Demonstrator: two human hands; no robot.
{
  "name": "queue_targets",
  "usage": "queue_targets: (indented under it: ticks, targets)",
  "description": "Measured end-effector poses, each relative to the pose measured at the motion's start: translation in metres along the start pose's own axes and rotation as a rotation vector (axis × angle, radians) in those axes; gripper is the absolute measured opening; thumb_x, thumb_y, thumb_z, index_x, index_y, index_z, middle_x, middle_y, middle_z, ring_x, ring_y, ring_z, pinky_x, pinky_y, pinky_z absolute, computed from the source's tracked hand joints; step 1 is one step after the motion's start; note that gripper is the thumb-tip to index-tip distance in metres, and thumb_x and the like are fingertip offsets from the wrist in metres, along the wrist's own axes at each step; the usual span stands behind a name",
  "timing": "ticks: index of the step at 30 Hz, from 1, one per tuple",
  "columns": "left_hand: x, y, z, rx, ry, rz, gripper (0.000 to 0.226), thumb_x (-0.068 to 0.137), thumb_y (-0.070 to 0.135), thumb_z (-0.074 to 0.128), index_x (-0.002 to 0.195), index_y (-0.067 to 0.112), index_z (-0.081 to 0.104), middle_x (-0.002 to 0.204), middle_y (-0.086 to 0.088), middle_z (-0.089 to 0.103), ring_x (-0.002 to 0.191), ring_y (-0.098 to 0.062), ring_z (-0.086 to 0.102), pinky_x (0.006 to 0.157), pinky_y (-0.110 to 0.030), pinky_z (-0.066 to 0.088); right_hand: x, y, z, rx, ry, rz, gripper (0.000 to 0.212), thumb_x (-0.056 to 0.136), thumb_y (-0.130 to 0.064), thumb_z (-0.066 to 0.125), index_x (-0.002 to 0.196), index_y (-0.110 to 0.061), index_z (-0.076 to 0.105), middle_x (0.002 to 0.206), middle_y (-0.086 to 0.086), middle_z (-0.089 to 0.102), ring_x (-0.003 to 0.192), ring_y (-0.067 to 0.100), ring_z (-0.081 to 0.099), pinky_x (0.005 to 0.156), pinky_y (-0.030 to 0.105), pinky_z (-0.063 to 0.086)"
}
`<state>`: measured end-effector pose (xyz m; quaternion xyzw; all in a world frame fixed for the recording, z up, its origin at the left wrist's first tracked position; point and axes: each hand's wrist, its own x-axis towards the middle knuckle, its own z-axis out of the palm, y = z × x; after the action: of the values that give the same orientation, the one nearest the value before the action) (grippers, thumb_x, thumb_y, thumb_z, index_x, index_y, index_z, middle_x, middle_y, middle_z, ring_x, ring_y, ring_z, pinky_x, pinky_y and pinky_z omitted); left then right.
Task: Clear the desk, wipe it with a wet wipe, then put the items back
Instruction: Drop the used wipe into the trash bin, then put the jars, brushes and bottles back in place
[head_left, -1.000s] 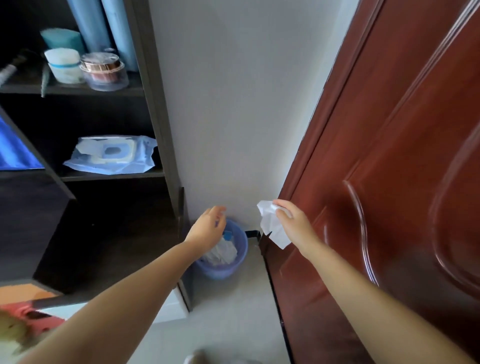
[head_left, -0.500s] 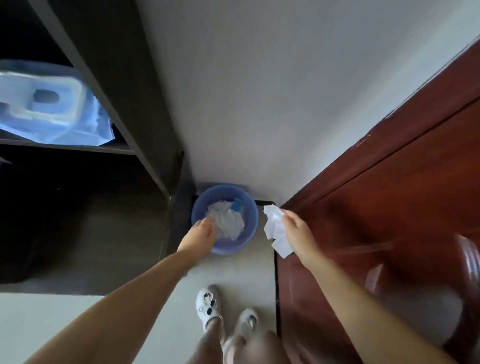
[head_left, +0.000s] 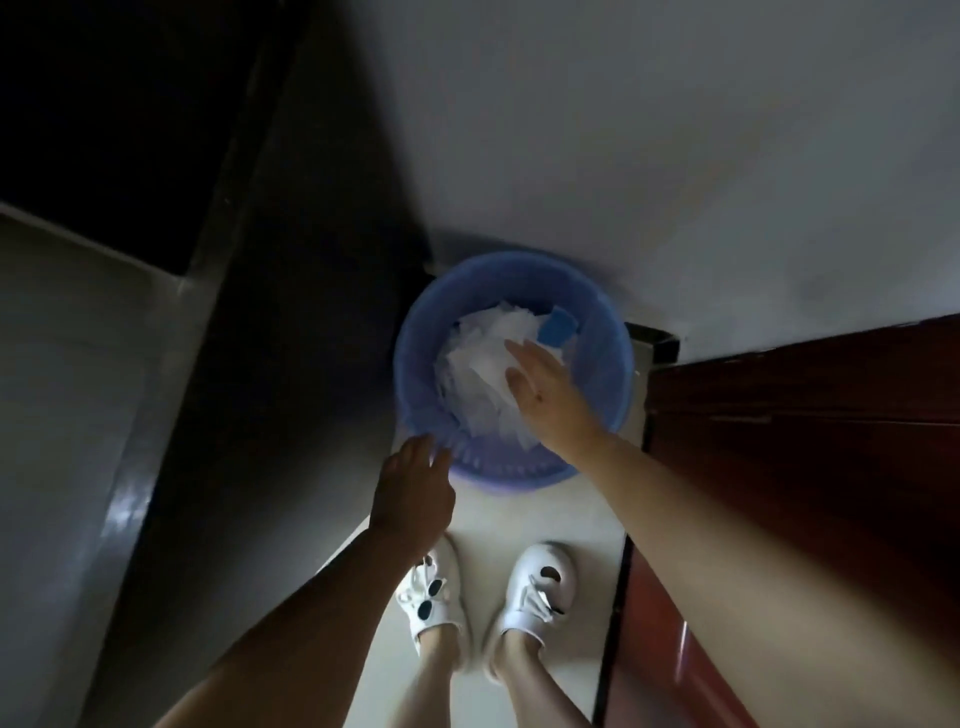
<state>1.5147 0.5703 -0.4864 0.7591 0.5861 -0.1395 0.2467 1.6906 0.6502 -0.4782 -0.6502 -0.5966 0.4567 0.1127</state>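
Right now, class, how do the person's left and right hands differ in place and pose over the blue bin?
The right hand reaches inside the blue bin, fingers straight over the white wipes; the left hand sits at the bin's near rim. The right hand is well lit; the left hand lies in shadow. Neither hand plainly grips anything.

A pale wall (head_left: 649, 156) fills the upper part of the view, meeting a light tiled floor (head_left: 519, 519) below. Left of the wall stands a dark cabinet (head_left: 291, 312) with a glossy side panel, its top lost in shadow. Right of the wall, a reddish-brown wooden door (head_left: 805, 441) runs down. The light is dim.
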Motion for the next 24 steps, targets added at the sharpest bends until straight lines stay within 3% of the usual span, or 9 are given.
queue_targets:
  ticks: [3, 8, 12, 14, 16, 18, 21, 24]
  targets:
    - [0.004, -0.010, 0.012, 0.046, 0.051, 0.046, 0.041, 0.056, 0.013, 0.058, 0.095, 0.008, 0.068, 0.102, -0.014, 0.068, 0.092, -0.030, 0.066, 0.073, -0.033, 0.055, 0.010, 0.016, 0.020, -0.041, -0.027, -0.056, 0.040, 0.099, -0.018, 0.037, 0.137, -0.010, 0.040, 0.143, 0.016, 0.043, 0.136, 0.029, 0.034, 0.113, 0.043, 0.026]
    - [-0.007, -0.010, -0.016, -0.005, 0.004, 0.046, 0.042, 0.058, 0.007, 0.068, 0.100, 0.007, 0.065, 0.101, -0.015, 0.067, 0.090, -0.031, 0.066, 0.071, -0.034, 0.055, -0.011, 0.004, -0.019, 0.088, 0.065, 0.069, 0.037, 0.099, -0.014, 0.034, 0.135, -0.009, 0.042, 0.132, 0.015, 0.052, 0.124, 0.028, 0.045, 0.102, 0.029, 0.031]
    - [-0.014, 0.009, -0.090, -0.093, 0.040, 0.037, 0.040, 0.067, 0.021, 0.035, 0.094, 0.007, 0.061, 0.090, -0.014, 0.066, 0.076, -0.032, 0.066, 0.061, -0.033, 0.056, -0.042, -0.031, -0.076, -0.015, 0.077, 0.075, 0.040, 0.098, -0.014, 0.035, 0.138, -0.008, 0.038, 0.144, 0.014, 0.041, 0.134, 0.026, 0.036, 0.111, 0.032, 0.025]
    - [-0.026, 0.029, -0.143, -0.150, 0.075, 0.026, 0.048, 0.072, 0.025, 0.031, 0.102, 0.003, 0.061, 0.100, -0.017, 0.064, 0.086, -0.036, 0.064, 0.070, -0.037, 0.055, -0.063, -0.061, -0.109, -0.105, 0.106, 0.057, 0.041, 0.098, -0.019, 0.038, 0.138, -0.010, 0.039, 0.144, 0.015, 0.041, 0.134, 0.029, 0.037, 0.112, 0.039, 0.028]
    - [-0.043, 0.051, -0.201, -0.165, 0.139, -0.023, 0.046, 0.086, 0.028, 0.038, 0.126, 0.007, 0.048, 0.126, -0.015, 0.052, 0.113, -0.034, 0.050, 0.090, -0.041, 0.044, -0.091, -0.101, -0.144, -0.219, 0.149, -0.002, 0.044, 0.096, -0.026, 0.038, 0.137, -0.009, 0.041, 0.141, 0.017, 0.044, 0.129, 0.032, 0.042, 0.108, 0.041, 0.033]
    - [-0.061, 0.069, -0.250, -0.191, 0.218, -0.042, 0.049, 0.092, 0.030, 0.043, 0.137, 0.012, 0.034, 0.139, -0.010, 0.041, 0.126, -0.029, 0.038, 0.101, -0.041, 0.032, -0.119, -0.139, -0.173, -0.319, 0.190, -0.080, 0.053, 0.090, -0.035, 0.034, 0.134, -0.008, 0.045, 0.136, 0.018, 0.050, 0.123, 0.036, 0.048, 0.102, 0.044, 0.039]
    - [-0.098, 0.094, -0.313, -0.247, 0.388, 0.015, 0.051, 0.093, 0.032, 0.045, 0.137, 0.010, 0.034, 0.139, -0.011, 0.042, 0.127, -0.029, 0.038, 0.103, -0.040, 0.031, -0.163, -0.188, -0.211, -0.466, 0.235, -0.198, 0.063, 0.087, -0.046, 0.024, 0.134, -0.011, 0.045, 0.137, 0.015, 0.050, 0.126, 0.032, 0.046, 0.102, 0.046, 0.037]
    - [-0.130, 0.106, -0.344, -0.239, 0.446, 0.060, 0.050, 0.093, 0.033, 0.046, 0.135, 0.009, 0.036, 0.137, -0.013, 0.043, 0.126, -0.031, 0.039, 0.102, -0.041, 0.033, -0.193, -0.221, -0.235, -0.521, 0.242, -0.245, 0.057, 0.089, -0.043, 0.027, 0.139, -0.016, 0.039, 0.145, 0.010, 0.041, 0.135, 0.026, 0.036, 0.108, 0.045, 0.029]
